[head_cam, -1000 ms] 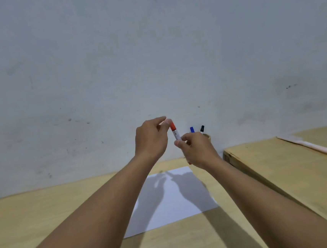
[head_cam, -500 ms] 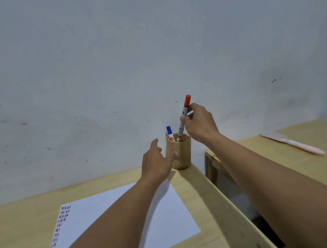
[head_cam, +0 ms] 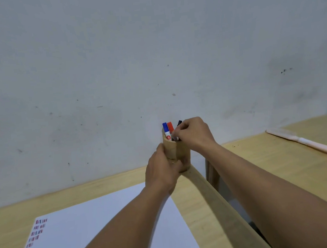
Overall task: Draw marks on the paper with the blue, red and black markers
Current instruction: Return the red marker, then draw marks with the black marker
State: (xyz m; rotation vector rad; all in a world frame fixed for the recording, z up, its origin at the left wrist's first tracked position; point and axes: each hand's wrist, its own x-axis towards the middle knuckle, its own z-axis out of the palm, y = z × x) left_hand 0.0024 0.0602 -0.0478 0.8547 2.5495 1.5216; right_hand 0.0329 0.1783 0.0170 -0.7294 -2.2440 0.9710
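A round wooden pen cup (head_cam: 178, 151) stands at the back right corner of the wooden table (head_cam: 97, 187). In it stand the blue marker (head_cam: 165, 128), the red marker (head_cam: 170, 127) and the black marker (head_cam: 179, 122), caps up. My left hand (head_cam: 161, 174) grips the cup's lower left side. My right hand (head_cam: 194, 133) is at the cup's rim, fingertips pinched on the red marker's barrel, and hides most of the black marker. The white paper (head_cam: 92, 228) lies in front, with a column of small red, blue and black marks (head_cam: 33, 239) down its left edge.
A second wooden table (head_cam: 282, 164) stands to the right, across a narrow gap (head_cam: 222, 188). A long white and pink tool (head_cam: 304, 142) lies on it near the wall. A grey-white wall (head_cam: 152, 55) rises right behind both tables.
My right hand lowered the red marker into the cup. My left hand went from beside the cup to gripping it. The view shifted right and down, showing the marks on the paper.
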